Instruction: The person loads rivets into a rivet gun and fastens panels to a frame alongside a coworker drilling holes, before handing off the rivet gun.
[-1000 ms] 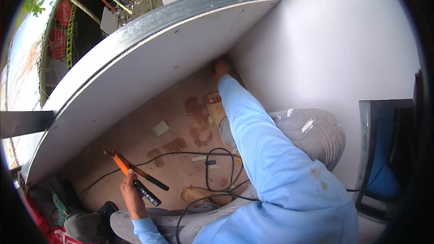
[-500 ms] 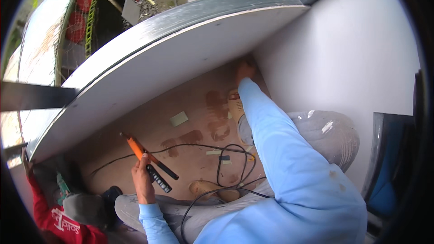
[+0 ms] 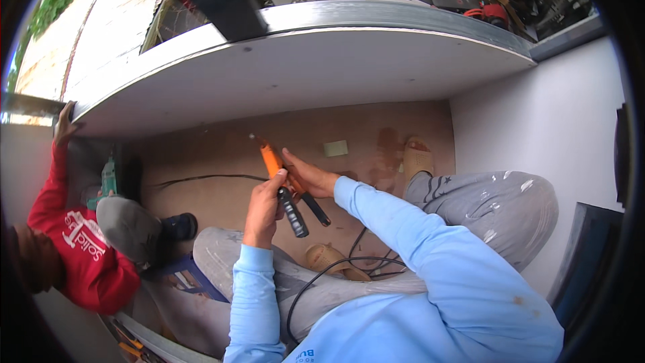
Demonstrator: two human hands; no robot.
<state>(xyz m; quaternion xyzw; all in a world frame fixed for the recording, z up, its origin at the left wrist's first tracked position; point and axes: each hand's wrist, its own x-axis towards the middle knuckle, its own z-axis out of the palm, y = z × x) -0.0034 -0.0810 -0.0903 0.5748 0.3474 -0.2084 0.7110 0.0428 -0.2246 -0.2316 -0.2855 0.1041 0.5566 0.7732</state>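
An orange hand riveter (image 3: pixel 271 160) with two black handles is held in front of me, its nose pointing away and to the left. My left hand (image 3: pixel 262 208) is closed around it where the handles meet the body. My right hand (image 3: pixel 310 175) lies against the right side of the tool, thumb along the body; its other fingers are partly hidden behind it. A small pale bit shows at the nose tip. The handles stand spread apart.
A white panel with a metal rail (image 3: pixel 376 17) curves across the front. At left, a person in red (image 3: pixel 87 249) grips its edge near a green power tool (image 3: pixel 109 176). A black cable (image 3: pixel 322 270) crosses my legs. A pale scrap (image 3: pixel 335 148) lies on the brown floor.
My right hand has come back from the far right corner to the riveter. The riveter stays in my left hand. The view has shifted left, showing more of the person in red.
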